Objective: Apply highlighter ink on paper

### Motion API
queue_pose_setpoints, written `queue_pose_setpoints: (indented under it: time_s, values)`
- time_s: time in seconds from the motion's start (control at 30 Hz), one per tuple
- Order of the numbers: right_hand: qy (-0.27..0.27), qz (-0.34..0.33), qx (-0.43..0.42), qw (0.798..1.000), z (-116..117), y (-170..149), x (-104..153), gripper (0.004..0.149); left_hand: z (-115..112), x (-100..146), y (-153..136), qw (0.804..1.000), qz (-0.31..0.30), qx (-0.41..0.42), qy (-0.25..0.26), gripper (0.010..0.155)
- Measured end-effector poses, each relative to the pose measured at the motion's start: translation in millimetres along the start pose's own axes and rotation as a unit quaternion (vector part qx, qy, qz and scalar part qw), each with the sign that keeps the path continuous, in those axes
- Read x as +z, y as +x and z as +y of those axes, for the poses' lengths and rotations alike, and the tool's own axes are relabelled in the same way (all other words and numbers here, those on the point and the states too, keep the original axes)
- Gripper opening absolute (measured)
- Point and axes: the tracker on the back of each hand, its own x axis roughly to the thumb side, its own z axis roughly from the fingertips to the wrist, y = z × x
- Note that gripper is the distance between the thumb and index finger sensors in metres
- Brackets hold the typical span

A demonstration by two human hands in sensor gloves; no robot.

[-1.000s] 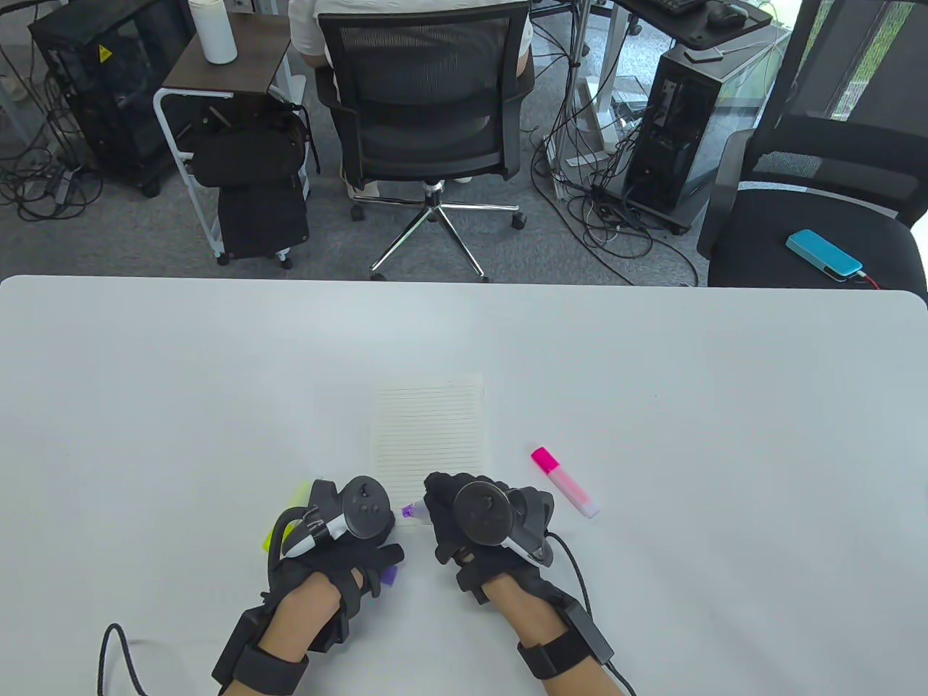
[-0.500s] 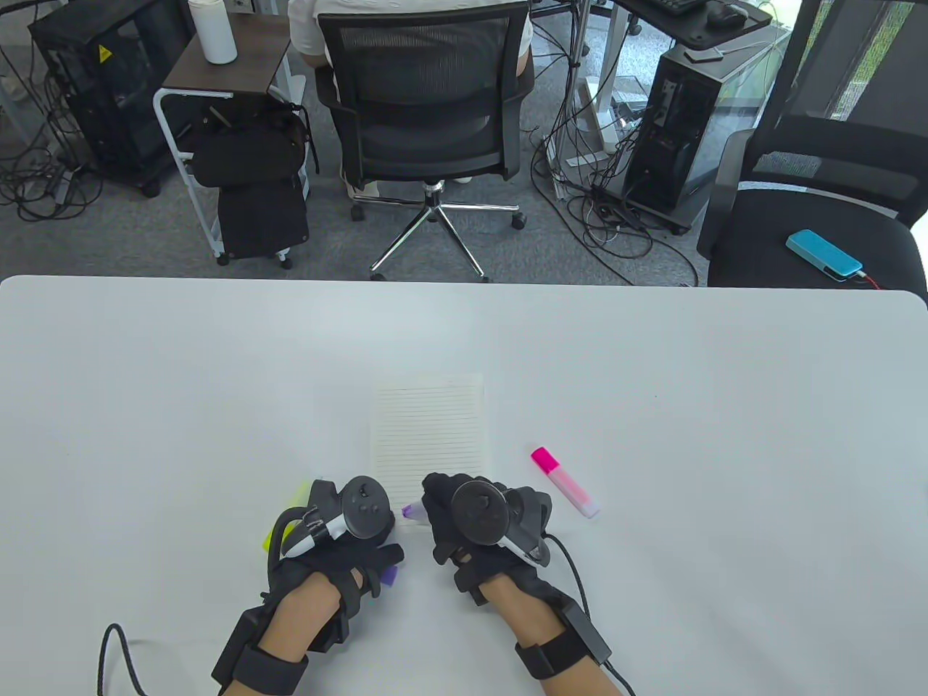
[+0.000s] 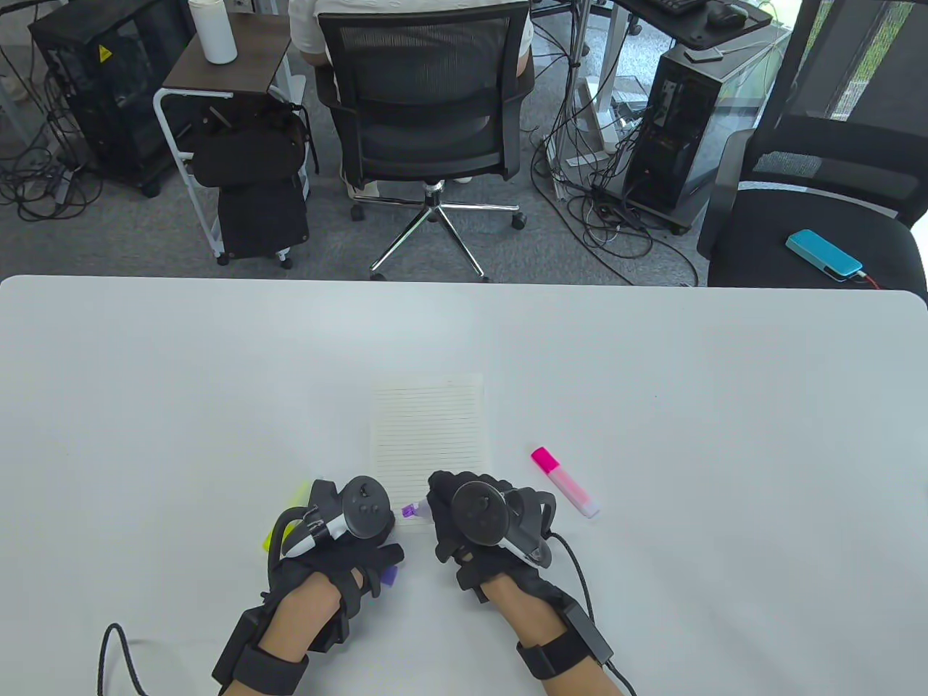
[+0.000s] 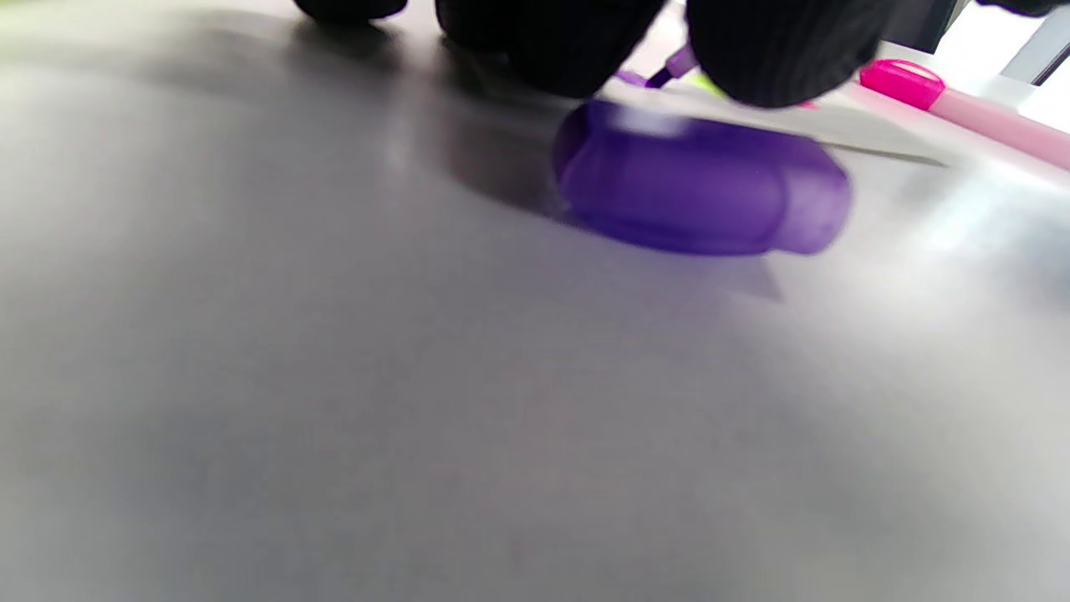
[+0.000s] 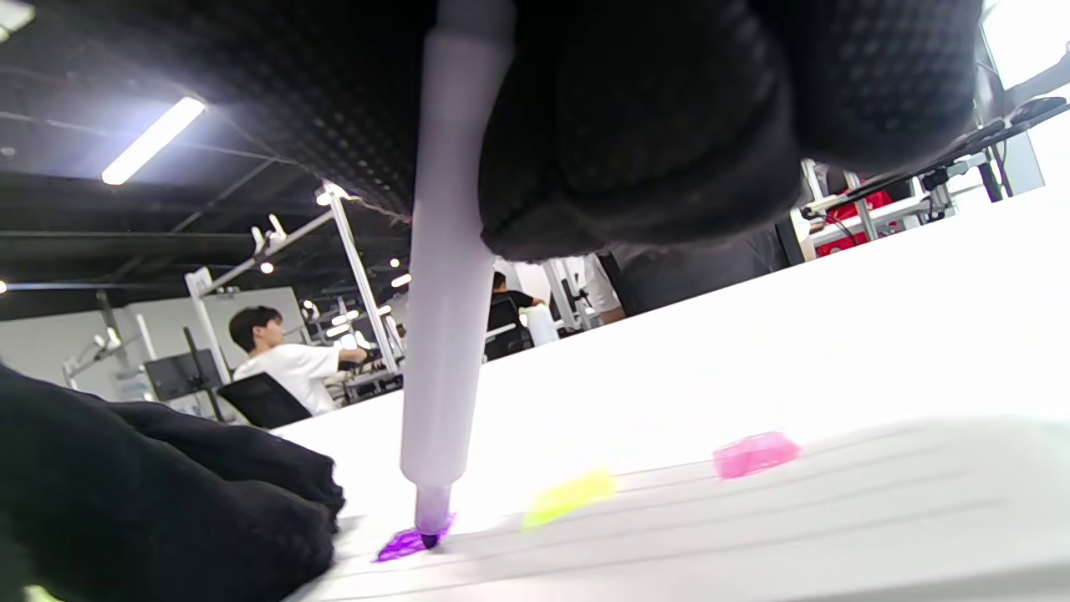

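Note:
A lined sheet of paper (image 3: 428, 428) lies on the white table (image 3: 652, 377). My right hand (image 3: 471, 518) grips a purple highlighter (image 5: 447, 334) upright, its tip (image 3: 410, 511) touching the sheet's near left corner. A small purple mark (image 5: 405, 543) sits under the tip, with a yellow mark (image 5: 568, 497) and a pink mark (image 5: 756, 454) further along the same line. My left hand (image 3: 341, 536) rests on the table beside that corner, fingertips (image 4: 777, 50) down, holding nothing. The purple cap (image 4: 702, 188) lies loose by its thumb.
A capped pink highlighter (image 3: 564, 482) lies right of the paper. A yellow highlighter (image 3: 296, 496) lies partly hidden under my left hand. An office chair (image 3: 428, 109) with a person on it stands beyond the far table edge.
My right hand has shifted a few pixels to the right with the highlighter tip staying on the paper. The left hand and the cap have not moved.

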Motion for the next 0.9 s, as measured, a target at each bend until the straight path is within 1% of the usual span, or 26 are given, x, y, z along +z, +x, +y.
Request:
queue_pose_setpoints:
  time_s: [0.1,0.13,0.23,0.3,0.37,0.57,0.7,0.8,0.9]
  values:
    - [0.001,-0.001,-0.006,1.000,3.6,0.2,-0.6,0.032,-0.1,0.0,-0.1,1.000,0.000,0.001,0.000,0.066]
    - [0.003,0.002,0.006,1.000,3.3,-1.1,-0.3,0.032,-0.1,0.0,-0.2,1.000,0.000,0.001,0.000,0.066]
    - [-0.001,0.017,0.004,1.000,1.5,-3.7,-0.9,0.032,-0.1,-0.1,-0.1,1.000,0.000,0.001,0.000,0.066]
    - [-0.005,0.012,0.011,1.000,1.2,-4.3,-0.9,0.032,-0.1,-0.1,-0.1,1.000,0.000,0.001,0.000,0.066]
    - [-0.007,0.013,-0.003,1.000,2.8,-4.9,-0.9,0.032,-0.2,-0.2,-0.1,1.000,0.000,0.001,0.000,0.066]
    - [0.005,0.016,-0.001,1.000,-0.1,-4.9,-1.2,0.031,-0.2,-0.2,-0.3,1.000,0.000,0.002,0.000,0.066]
    - [-0.007,0.014,-0.007,1.000,2.0,-5.4,-0.8,0.032,-0.2,-0.3,-0.3,1.000,0.000,0.002,0.000,0.066]
    - [0.004,0.018,-0.004,1.000,1.4,-5.4,-1.6,0.032,-0.1,-0.4,-0.4,1.000,0.000,0.002,0.000,0.066]
    - [-0.004,0.013,-0.008,1.000,2.3,-4.7,-0.9,0.032,-0.1,-0.3,-0.2,1.000,0.000,0.001,0.000,0.066]
